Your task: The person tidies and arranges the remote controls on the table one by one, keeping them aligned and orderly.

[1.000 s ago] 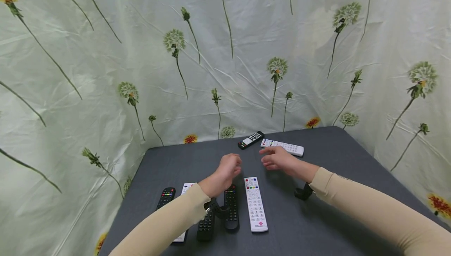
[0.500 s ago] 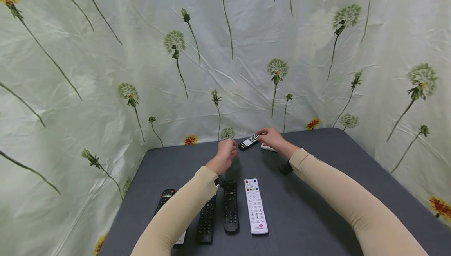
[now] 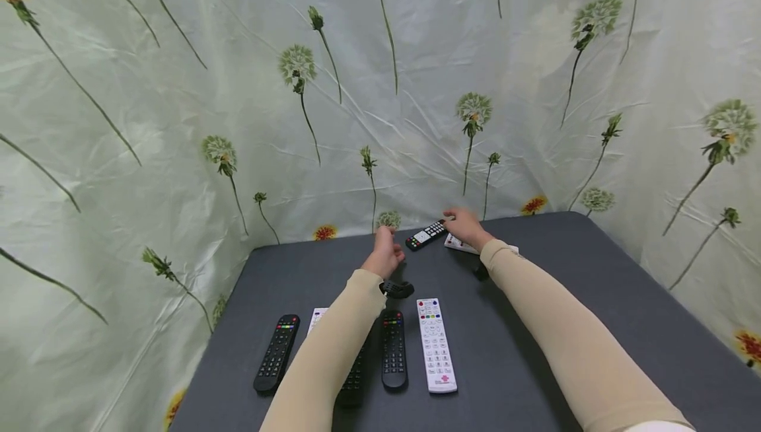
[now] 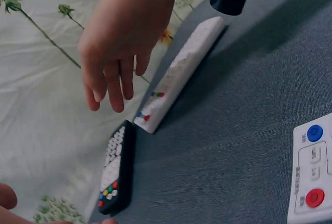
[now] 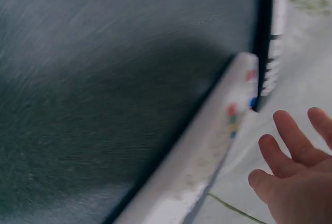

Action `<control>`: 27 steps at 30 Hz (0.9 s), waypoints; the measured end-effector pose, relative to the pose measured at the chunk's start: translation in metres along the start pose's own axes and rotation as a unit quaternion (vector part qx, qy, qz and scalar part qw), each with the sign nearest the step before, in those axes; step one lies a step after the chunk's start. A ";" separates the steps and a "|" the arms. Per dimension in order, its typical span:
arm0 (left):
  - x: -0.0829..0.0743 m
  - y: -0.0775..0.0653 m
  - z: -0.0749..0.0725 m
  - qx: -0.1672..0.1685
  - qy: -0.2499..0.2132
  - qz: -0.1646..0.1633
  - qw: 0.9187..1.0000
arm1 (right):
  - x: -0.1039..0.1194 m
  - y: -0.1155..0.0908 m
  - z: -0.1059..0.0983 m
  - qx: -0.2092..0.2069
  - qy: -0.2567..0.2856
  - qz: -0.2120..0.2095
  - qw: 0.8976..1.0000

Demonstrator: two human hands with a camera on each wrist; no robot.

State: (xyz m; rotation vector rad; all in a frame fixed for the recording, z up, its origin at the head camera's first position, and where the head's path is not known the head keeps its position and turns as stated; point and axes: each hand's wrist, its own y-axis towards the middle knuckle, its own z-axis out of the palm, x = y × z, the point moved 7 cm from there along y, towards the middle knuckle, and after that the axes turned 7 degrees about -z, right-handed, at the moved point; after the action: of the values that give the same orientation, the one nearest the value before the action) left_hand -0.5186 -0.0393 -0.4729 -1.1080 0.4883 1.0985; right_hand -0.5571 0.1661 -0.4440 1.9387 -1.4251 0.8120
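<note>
My right hand [image 3: 466, 226] is at the back of the table, beside the far end of a small black remote control [image 3: 425, 235] with white buttons. It overlaps a white remote [image 3: 460, 244] lying next to it. In the right wrist view its fingers spread loosely past the white remote [image 5: 194, 156], holding nothing. My left hand [image 3: 383, 253] hovers left of the black remote's near end, fingers relaxed and holding nothing. The left wrist view shows the black remote [image 4: 115, 169] lying between both hands, with left fingertips [image 4: 7, 197] at the lower left corner.
Nearer on the dark grey table [image 3: 499, 353] lie a white remote [image 3: 436, 346], a slim black remote [image 3: 394, 351] and another black one [image 3: 277, 353]. Under my left sleeve [image 3: 333, 353], two more remotes are partly hidden. A flowered cloth [image 3: 238, 88] hangs behind the table.
Both hands have moved toward the back of the table. My right hand went from before the white remote to the black remote's far end; my left hand moved forward and its fingers loosened.
</note>
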 end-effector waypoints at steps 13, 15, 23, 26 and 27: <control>0.024 0.036 0.009 -0.002 0.025 0.004 1.000 | -0.022 0.002 0.014 0.056 -0.107 0.020 0.993; 0.021 0.023 0.010 -0.004 0.026 0.008 1.000 | -0.025 0.006 0.014 0.060 -0.110 0.021 0.992; 0.017 0.014 0.009 0.020 0.032 0.007 0.999 | -0.027 0.011 0.017 0.072 -0.106 0.028 0.991; 0.016 0.016 0.009 0.023 0.037 0.012 0.999 | -0.026 0.012 0.016 0.066 -0.105 0.034 0.992; 0.016 0.016 0.009 0.024 0.038 0.015 0.999 | -0.026 0.012 0.016 0.062 -0.102 0.034 0.992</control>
State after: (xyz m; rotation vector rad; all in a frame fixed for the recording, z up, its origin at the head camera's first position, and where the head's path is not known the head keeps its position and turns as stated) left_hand -0.5278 -0.0232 -0.4893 -1.1075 0.5901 1.0681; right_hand -0.5727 0.1666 -0.4726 2.1278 -1.6022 0.7678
